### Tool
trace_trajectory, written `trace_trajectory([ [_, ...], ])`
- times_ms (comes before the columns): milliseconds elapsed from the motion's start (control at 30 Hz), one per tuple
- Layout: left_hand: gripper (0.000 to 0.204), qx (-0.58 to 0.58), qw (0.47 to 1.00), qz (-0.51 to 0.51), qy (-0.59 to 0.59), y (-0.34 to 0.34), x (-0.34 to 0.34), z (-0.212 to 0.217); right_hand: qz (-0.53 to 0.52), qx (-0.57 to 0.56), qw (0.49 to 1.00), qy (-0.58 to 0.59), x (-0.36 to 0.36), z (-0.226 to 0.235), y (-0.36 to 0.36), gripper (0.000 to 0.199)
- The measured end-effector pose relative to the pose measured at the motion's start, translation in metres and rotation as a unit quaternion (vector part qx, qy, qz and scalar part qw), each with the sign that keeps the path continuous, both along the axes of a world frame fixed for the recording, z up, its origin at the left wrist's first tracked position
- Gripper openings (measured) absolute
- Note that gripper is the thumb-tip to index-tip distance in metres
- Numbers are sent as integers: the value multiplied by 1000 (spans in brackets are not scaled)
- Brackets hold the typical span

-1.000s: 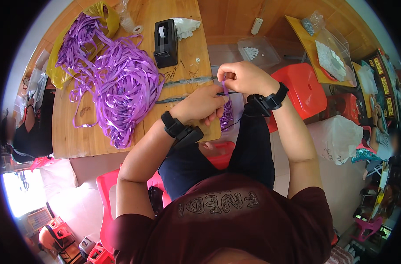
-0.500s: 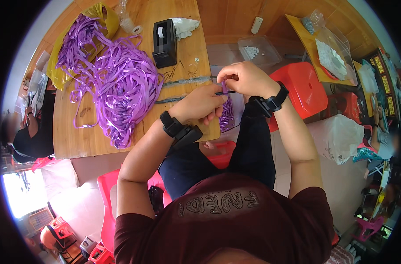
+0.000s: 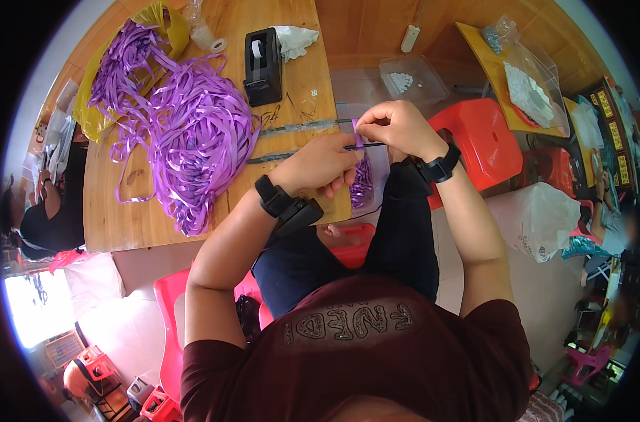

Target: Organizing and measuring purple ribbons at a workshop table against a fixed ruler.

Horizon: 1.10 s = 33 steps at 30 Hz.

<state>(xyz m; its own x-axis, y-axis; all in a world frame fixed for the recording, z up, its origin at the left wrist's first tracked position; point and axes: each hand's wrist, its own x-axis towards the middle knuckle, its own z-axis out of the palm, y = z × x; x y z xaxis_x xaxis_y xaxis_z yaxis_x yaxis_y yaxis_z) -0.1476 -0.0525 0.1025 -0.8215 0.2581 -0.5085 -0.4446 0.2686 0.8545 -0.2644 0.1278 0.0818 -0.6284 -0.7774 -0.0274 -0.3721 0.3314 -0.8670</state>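
A purple ribbon (image 3: 356, 130) runs between two thin dark rods that stick out past the table's right edge. My right hand (image 3: 403, 130) pinches it by the far rod (image 3: 302, 128), thumb and forefinger together. Closed at the near rod (image 3: 263, 160), my left hand (image 3: 323, 160) has its fingertips on the ribbon's lower part; the exact grip is partly hidden. Below the hands, a clear tub (image 3: 377, 176) holds short purple ribbon pieces (image 3: 362, 186). A large tangled heap of purple ribbon (image 3: 200, 133) lies on the table, left of my hands.
The wooden table (image 3: 123, 225) carries a black tape dispenser (image 3: 262, 67), a white crumpled sheet (image 3: 295, 42) and a yellow bag (image 3: 91, 116) spilling ribbon. Red stools (image 3: 478, 137) stand to the right, near a clear box (image 3: 425, 88) with white pieces. Other people sit at both sides.
My right hand has shifted slightly right, its fingers now beside the ribbon, and more of the ribbon between the rods shows. My left hand has stayed nearly still.
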Motion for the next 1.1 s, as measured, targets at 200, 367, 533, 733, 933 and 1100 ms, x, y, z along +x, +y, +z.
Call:
trace_trajectory([
  [200,31,4,1000,0,14,1,0,0,-71,-91,985,-131,11,-26,7,17],
  [367,30,6,1000,8,11,-1,2,1,-135,-219,940,-223,30,-51,0,16],
  [533,29,8,1000,8,11,0,2,2,-158,-352,790,-476,35,-70,-3,18],
  [733,28,14,1000,18,21,1,4,1,-73,-360,710,-601,29,-78,-4,23],
  [933,28,10,1000,14,3,1,1,0,29,-390,658,-644,27,-115,-16,26],
  [1100,28,9,1000,5,4,1,0,-2,89,-446,602,-657,29,-146,-31,28],
])
